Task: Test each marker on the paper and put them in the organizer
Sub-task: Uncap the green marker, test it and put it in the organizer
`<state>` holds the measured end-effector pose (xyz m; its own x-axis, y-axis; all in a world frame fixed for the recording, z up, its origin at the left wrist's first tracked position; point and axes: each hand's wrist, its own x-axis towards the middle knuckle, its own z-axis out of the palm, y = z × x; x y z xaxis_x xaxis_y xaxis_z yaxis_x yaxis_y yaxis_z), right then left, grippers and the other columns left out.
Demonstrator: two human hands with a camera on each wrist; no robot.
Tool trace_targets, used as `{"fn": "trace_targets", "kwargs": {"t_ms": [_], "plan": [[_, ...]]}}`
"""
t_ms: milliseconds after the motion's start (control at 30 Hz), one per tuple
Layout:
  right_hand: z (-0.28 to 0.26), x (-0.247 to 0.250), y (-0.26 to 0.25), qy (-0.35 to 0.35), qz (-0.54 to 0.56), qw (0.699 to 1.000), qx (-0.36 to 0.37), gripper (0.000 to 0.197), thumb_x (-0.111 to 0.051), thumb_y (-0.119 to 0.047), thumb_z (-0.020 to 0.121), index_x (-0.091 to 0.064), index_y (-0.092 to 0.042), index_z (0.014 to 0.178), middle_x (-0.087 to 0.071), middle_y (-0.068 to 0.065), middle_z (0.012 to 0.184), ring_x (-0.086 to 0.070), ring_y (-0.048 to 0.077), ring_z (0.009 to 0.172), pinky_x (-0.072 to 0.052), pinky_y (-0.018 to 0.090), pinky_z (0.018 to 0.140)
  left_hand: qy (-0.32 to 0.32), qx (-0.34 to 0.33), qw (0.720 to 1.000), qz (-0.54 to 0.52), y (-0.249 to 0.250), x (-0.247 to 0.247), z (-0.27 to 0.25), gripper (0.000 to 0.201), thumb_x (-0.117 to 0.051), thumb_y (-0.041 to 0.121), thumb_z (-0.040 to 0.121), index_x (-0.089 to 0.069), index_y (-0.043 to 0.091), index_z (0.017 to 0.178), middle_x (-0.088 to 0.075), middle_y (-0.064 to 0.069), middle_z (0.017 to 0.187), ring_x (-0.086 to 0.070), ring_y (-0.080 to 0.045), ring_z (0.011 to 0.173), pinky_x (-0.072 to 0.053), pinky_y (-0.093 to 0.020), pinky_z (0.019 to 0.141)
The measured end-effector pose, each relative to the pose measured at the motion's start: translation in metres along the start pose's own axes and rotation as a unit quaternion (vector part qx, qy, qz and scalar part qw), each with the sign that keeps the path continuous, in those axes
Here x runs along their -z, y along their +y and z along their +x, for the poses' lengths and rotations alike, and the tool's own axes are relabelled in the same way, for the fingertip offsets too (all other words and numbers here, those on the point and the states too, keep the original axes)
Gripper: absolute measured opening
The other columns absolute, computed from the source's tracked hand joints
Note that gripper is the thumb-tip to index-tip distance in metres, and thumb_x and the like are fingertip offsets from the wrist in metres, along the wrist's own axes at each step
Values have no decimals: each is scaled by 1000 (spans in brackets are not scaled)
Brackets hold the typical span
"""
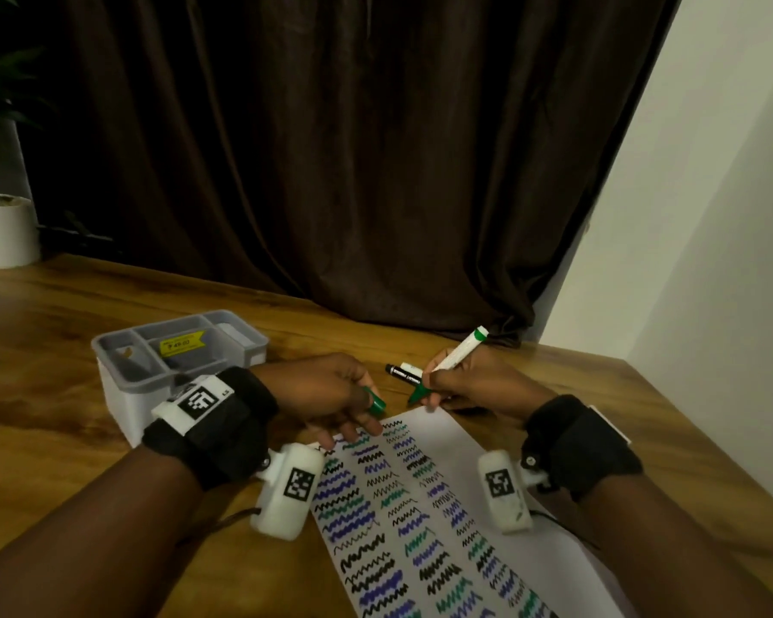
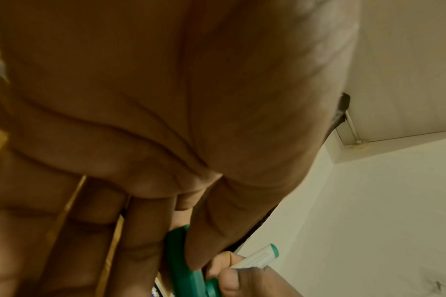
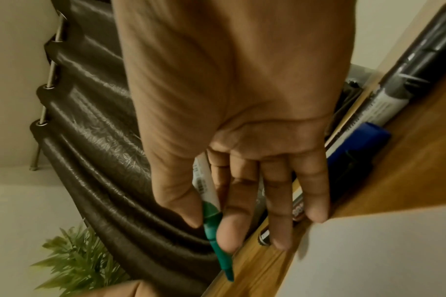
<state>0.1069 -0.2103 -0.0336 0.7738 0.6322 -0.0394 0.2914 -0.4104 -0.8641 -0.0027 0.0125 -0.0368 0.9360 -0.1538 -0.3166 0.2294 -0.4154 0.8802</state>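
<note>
Right hand (image 1: 465,385) pinches uncapped green marker (image 1: 448,364) — left hand (image 1: 335,390) holds cap (image 1: 375,401).

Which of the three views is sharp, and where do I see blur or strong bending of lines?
Head view: dim, fairly sharp; the scribbled paper reads clearly, the wall edge bows. Left wrist view: the left hand fills it, soft; the green cap is blurred. Right wrist view: the green marker is slightly soft, the curtain bends strongly.
</note>
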Motion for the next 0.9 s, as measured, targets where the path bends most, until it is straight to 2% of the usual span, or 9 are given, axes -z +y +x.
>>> {"fn": "trace_targets", "kwargs": {"t_ms": [100,233,367,433,500,600,700,833,900], "plan": [[-2,6,4,0,-18,1000,11,8,-67,-7,95,-73,-8,101,-79,20,92,-76,36,97,-59,40,89,4,0,1000,3,0,0,1,16,-46,12,104,-60,10,112,-77,-9,110,-68,-16,77,-56,-32,65],[-8,6,7,-6,-34,999,22,11,-64,-9,98,-74,-11,102,-81,16,92,-76,29,102,-58,30,88,10,1,1000,7,-1,-1,2,17,-48,12,104,-60,9,115,-77,-10,109,-68,-15,75,-56,-31,63],[-11,5,5,-9,-60,997,38,12,-66,-7,96,-76,-6,103,-81,15,90,-78,19,94,-56,17,78,9,0,1000,9,-1,-1,1,15,-48,12,103,-60,10,113,-77,-11,109,-67,-17,76,-56,-31,62],[-11,4,5,-7,-73,996,43,13,-68,-7,95,-77,-4,103,-81,15,89,-77,15,89,-54,15,74,7,-1,1000,9,-1,-1,1,15,-48,11,103,-60,10,112,-77,-11,110,-67,-18,79,-55,-32,64],[-11,3,6,-2,-79,996,40,13,-68,-10,96,-78,-6,103,-81,14,89,-77,15,90,-57,20,78,8,-1,1000,11,-1,-1,1,16,-48,11,103,-60,10,113,-77,-10,109,-66,-18,79,-55,-33,65],[-10,2,6,7,-92,995,35,12,-69,-14,96,-79,-10,102,-82,9,89,-77,22,99,-58,40,99,12,-1,1000,12,-1,-2,2,17,-49,11,103,-60,8,116,-77,-11,108,-66,-17,77,-56,-32,63],[-11,2,5,8,-97,995,35,12,-69,-16,96,-79,-12,100,-82,8,89,-74,35,105,-54,54,103,9,-2,1000,14,-1,-2,1,15,-49,11,103,-60,10,112,-77,-11,110,-66,-18,78,-56,-33,64],[-13,2,5,5,-101,994,30,10,-70,-17,95,-79,-14,99,-82,8,89,-71,42,108,-51,60,104,15,3,1000,16,0,-2,1,14,-49,12,103,-61,11,111,-77,-10,108,-67,-19,80,-56,-33,65],[-13,2,5,4,-109,994,29,11,-70,-18,96,-79,-14,101,-82,7,90,-74,35,105,-53,56,103,15,5,1000,15,1,-2,1,14,-49,12,103,-61,12,110,-77,-10,107,-67,-19,80,-56,-32,64]]}}
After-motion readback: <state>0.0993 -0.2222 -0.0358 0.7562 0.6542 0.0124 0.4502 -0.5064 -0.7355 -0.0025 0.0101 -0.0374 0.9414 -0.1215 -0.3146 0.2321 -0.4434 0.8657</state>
